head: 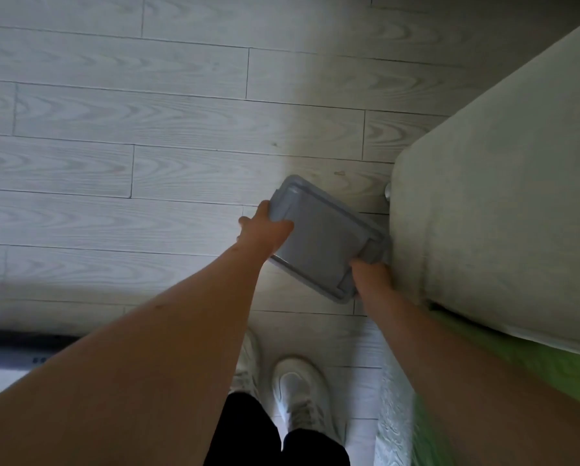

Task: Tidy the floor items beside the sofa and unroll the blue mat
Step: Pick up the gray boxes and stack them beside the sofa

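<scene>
Box: grey plastic storage box (322, 240), rectangular, rounded corners, lidded; raised rim around a flat recessed top; contents hidden.
Box position: low over the pale wood-plank floor (147, 129), set at a diagonal, its right corner just beside the base of the sofa (503, 203); whether it touches the floor, cannot tell.
Count: one box, two hands, two white shoes (298, 391), one sofa.
Left hand (265, 230): arm stretched forward and down; hand clamped on the box's left edge, thumb lying across the lid, fingers wrapped under the rim.
Right hand (371, 272): arm stretched down along the sofa side; hand closed on the near right corner of the box, fingers curled over the rim, tips hidden.
Sofa: off-white fabric, with a green cover (517, 364) at its near end.
Blur: slight.
</scene>
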Motion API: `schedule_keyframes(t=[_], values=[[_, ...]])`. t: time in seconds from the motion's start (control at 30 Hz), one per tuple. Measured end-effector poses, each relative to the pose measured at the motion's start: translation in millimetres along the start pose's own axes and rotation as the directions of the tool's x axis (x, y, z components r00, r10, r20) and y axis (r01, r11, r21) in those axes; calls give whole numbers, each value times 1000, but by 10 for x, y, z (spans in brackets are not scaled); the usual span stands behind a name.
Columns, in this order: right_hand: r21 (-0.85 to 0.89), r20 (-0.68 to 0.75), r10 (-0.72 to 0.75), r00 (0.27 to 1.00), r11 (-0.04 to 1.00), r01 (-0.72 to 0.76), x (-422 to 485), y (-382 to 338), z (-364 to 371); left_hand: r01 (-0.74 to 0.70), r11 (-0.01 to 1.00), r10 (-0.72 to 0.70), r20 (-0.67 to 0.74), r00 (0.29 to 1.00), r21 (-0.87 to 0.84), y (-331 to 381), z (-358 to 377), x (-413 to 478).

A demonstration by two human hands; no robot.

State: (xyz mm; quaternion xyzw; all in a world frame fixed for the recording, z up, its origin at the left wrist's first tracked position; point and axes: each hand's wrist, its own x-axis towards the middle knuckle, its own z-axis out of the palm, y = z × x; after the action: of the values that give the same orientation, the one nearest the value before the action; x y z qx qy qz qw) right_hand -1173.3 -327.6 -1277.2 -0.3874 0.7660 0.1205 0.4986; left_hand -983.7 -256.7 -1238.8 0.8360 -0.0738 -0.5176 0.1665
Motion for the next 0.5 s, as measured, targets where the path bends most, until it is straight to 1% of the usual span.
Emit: schedule_keyframes(t=[0.07,0.13,0.17,0.23,0.3,0.4,0.47,0.5], values=[[81,19,60,998,995,-61,-23,90,36,-27,997,28,-6,1000,77,135,56,41],[214,53,91,994,972,-100,-88,197,82,-127,973,131,-7,991,193,250,90,73],[300,87,110,990,945,-132,-132,260,108,-208,943,214,6,977,260,297,109,80],[458,159,166,973,861,-221,-184,373,176,-373,842,382,57,922,390,382,145,81],[582,229,191,955,759,-291,-241,426,250,-478,748,479,126,869,461,468,188,85],[682,286,208,935,641,-351,-293,441,354,-573,641,529,247,812,511,583,314,76],[715,273,231,934,601,-358,-318,442,389,-625,577,539,330,775,525,640,403,79],[720,261,246,933,595,-358,-326,434,402,-634,579,536,347,770,512,645,435,80]])
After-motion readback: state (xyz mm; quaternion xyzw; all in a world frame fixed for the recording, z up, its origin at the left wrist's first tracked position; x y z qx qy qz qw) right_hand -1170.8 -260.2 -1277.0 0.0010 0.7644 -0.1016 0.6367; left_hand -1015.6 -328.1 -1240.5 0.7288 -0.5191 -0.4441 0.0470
